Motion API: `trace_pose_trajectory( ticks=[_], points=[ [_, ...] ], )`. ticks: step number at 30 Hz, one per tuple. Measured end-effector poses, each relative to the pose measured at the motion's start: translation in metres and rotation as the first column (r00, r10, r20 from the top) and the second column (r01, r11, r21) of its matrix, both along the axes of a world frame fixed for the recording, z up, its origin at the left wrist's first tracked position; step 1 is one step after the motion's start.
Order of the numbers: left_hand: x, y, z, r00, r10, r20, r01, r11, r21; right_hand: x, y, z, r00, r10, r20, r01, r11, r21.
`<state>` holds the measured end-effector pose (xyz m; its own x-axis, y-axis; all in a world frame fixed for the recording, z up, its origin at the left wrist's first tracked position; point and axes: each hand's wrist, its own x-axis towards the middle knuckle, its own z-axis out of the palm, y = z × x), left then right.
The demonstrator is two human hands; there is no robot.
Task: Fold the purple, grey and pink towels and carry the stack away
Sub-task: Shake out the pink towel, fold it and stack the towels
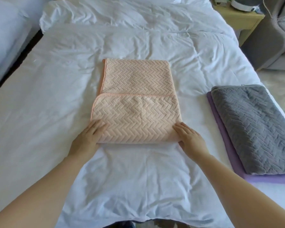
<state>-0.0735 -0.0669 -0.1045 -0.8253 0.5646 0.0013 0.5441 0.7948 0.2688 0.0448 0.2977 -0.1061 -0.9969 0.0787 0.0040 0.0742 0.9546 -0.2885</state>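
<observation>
Lying part-folded, pink towel (135, 104), herringbone texture, piped edge

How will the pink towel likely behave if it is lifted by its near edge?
Probably floppy: the pink towel lies soft and flat on the bed. Its loose upper flap would likely sag or unfold. It looks thin, so probably light.

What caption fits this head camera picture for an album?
Left hand and right hand touch the pink towel on the bed; grey towel lies on purple towel.
</observation>
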Motion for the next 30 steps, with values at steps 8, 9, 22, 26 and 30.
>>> trace_pose_trajectory(
  ticks=[8, 9, 22, 26, 30],
  points=[
    [0.044, -0.013, 0.023, 0.98, 0.165, 0.107, -0.162, 0.986, -0.033, 0.052, -0.017, 0.016, 0.995, -0.079, -0.064, 0.075, 0.995, -0.07],
    [0.056, -0.019, 0.03, 0.978, 0.164, 0.131, -0.159, 0.986, -0.046, 0.067, -0.02, 0.023, 0.996, -0.073, -0.044, 0.069, 0.994, -0.079],
    [0.146, -0.062, 0.146, 0.83, 0.181, 0.527, -0.457, 0.761, 0.459, 0.172, -0.032, 0.15, 0.965, -0.257, 0.052, 0.247, 0.829, -0.502],
    [0.094, -0.036, 0.15, 0.727, 0.206, 0.655, -0.648, 0.522, 0.555, 0.121, -0.018, 0.148, 0.906, -0.419, 0.063, 0.338, 0.623, -0.706],
    [0.012, -0.009, 0.128, 0.608, 0.161, 0.777, -0.766, 0.377, 0.521, 0.036, 0.005, 0.127, 0.834, -0.527, 0.166, 0.419, 0.408, -0.811]
  ],
)
